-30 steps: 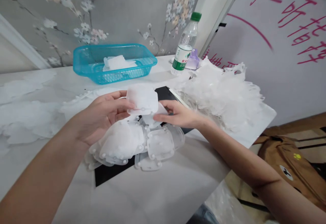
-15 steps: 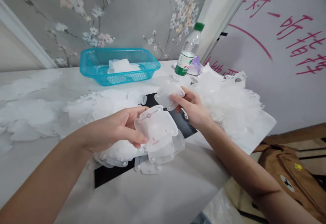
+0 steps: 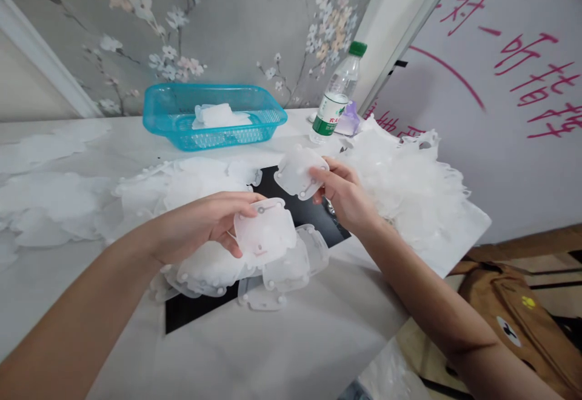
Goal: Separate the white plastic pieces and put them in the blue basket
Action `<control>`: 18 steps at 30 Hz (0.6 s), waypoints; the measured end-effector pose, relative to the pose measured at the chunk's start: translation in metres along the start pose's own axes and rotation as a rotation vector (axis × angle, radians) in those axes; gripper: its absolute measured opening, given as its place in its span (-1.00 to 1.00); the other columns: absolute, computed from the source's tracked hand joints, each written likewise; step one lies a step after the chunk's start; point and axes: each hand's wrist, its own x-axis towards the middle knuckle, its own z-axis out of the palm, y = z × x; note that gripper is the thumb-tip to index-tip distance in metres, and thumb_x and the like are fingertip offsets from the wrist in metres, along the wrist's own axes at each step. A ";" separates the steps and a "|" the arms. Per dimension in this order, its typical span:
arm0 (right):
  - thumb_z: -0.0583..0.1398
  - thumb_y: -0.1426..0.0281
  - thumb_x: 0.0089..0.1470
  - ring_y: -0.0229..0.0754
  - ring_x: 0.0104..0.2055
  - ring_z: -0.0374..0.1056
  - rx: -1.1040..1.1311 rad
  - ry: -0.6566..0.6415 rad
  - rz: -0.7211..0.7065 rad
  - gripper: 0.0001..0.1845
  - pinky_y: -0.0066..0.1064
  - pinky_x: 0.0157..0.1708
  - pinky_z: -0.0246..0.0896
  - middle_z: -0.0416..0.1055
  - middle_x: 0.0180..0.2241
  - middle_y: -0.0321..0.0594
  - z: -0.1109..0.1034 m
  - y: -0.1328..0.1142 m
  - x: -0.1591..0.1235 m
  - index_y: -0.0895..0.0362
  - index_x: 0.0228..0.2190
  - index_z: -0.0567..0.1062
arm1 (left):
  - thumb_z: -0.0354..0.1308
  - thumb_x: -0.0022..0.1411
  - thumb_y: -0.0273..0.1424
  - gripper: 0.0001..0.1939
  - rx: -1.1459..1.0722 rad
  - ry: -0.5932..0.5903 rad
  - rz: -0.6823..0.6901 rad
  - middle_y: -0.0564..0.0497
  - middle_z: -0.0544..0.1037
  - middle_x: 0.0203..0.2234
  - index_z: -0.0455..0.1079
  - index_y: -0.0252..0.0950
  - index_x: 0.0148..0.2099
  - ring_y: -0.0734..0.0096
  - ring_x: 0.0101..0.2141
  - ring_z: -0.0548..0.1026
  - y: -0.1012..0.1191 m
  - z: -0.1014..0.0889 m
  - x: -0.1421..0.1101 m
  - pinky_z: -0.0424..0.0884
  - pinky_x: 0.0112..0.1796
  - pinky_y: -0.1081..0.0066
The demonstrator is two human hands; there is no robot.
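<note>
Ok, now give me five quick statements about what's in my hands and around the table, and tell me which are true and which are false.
1. The left hand holds a translucent piece, and the right hand holds a similar piece. True.
2. A brown bag lies on top of the table. False: the brown bag is off to the right, beyond the edge of the table.
3. White items lie in the blue basket. True.
4. In this view, the bottle stands to the left of the blue basket. False: the bottle stands to its right.
5. A black sheet shows partly from under loose white pieces. True.
</note>
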 end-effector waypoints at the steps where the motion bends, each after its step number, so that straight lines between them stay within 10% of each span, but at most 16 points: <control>1: 0.19 0.32 0.03 -0.45 -0.63 0.14 0.013 -0.009 0.009 -0.83 -0.52 -0.61 0.01 0.29 -0.56 -0.38 0.000 -0.001 -0.001 0.16 -0.50 0.42 | 0.10 0.11 -0.14 -0.61 -0.001 0.061 -0.020 -0.02 0.48 -0.19 0.44 -0.19 -0.05 0.32 -0.28 0.43 -0.002 -0.001 0.002 0.38 -0.45 0.48; 5: 0.19 0.33 0.03 -0.46 -0.67 0.11 0.112 -0.102 0.057 -0.85 -0.51 -0.64 -0.01 0.30 -0.58 -0.39 0.002 -0.005 -0.003 0.16 -0.48 0.43 | 0.01 0.12 0.01 -0.47 -0.034 0.233 -0.078 -0.08 0.52 -0.32 0.44 -0.29 -0.08 0.30 -0.35 0.44 -0.007 -0.003 0.009 0.36 -0.46 0.47; 18: 0.20 0.24 0.05 -0.37 -0.67 0.26 0.017 -0.493 0.255 -0.76 -0.55 -0.64 0.13 0.35 -0.69 -0.38 0.015 0.000 -0.011 0.19 -0.39 0.45 | -0.11 0.17 0.08 -0.37 -0.086 0.242 -0.010 -0.11 0.56 -0.27 0.36 -0.29 0.03 0.31 -0.38 0.46 0.000 -0.002 0.004 0.36 -0.43 0.44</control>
